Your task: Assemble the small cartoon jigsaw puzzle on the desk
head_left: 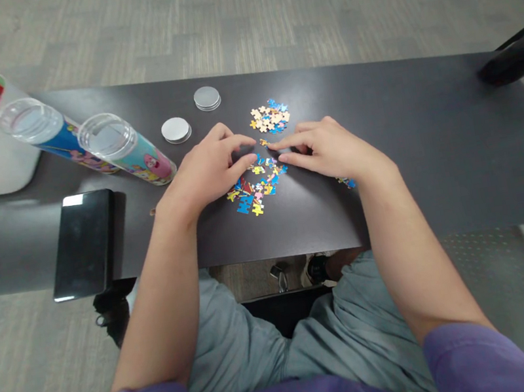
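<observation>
Small colourful jigsaw pieces point(255, 187) lie in a loose pile on the dark table, in front of my hands. Beyond it is a second heap of jigsaw pieces point(270, 117), many with their plain beige side up. Between the two piles sits a single jigsaw piece point(264, 143); my right hand point(328, 146) has its index fingertip at that piece, thumb held apart. From the other side my left hand point(212, 164) reaches in with index finger and thumb spread, the thumb over the near pile's edge. Several more pieces point(346, 181) are partly hidden by my right wrist.
Two clear-topped printed tubes point(155, 163) point(67, 144) lean at the left, beside a white bin point(17, 142) of colourful items. Round silver lids point(176, 130) point(207, 97) lie near them. A black device point(84, 244) overhangs the front edge. A dark cylinder point(514, 60) is at the far right.
</observation>
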A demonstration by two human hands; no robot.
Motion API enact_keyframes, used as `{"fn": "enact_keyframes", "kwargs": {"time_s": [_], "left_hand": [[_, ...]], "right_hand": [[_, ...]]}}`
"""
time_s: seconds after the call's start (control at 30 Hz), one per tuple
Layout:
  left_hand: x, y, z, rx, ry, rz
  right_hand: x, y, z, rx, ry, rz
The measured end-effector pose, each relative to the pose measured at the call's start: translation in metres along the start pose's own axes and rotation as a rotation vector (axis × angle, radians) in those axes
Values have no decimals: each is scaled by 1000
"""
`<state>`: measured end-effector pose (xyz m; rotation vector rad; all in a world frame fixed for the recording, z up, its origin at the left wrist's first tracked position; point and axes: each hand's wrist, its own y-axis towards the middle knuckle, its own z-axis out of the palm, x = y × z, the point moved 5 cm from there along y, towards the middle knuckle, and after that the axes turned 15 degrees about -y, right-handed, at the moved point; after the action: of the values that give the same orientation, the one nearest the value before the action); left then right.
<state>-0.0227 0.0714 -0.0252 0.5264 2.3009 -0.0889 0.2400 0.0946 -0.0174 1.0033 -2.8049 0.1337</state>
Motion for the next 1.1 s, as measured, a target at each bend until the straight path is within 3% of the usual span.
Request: {"fn": "enact_keyframes", "kwargs": {"time_s": [0.23, 0.37, 0.57, 0.9, 1.1], "left_hand": [[-6, 1, 9, -26, 105, -48], [-11, 2, 12, -30, 129, -53], [-22, 7, 15, 1, 132, -28], [-40, 28, 35, -24, 135, -9], [-34, 39, 48, -2, 102, 22]], "right_hand": [[-16, -7, -8, -53, 13, 51], [-13, -6, -8, -82, -15, 66], [-3, -6, -6, 33, -66, -24], [-50, -59, -31, 187, -104, 141], [-58, -61, -40, 40, -61, 181]]}}
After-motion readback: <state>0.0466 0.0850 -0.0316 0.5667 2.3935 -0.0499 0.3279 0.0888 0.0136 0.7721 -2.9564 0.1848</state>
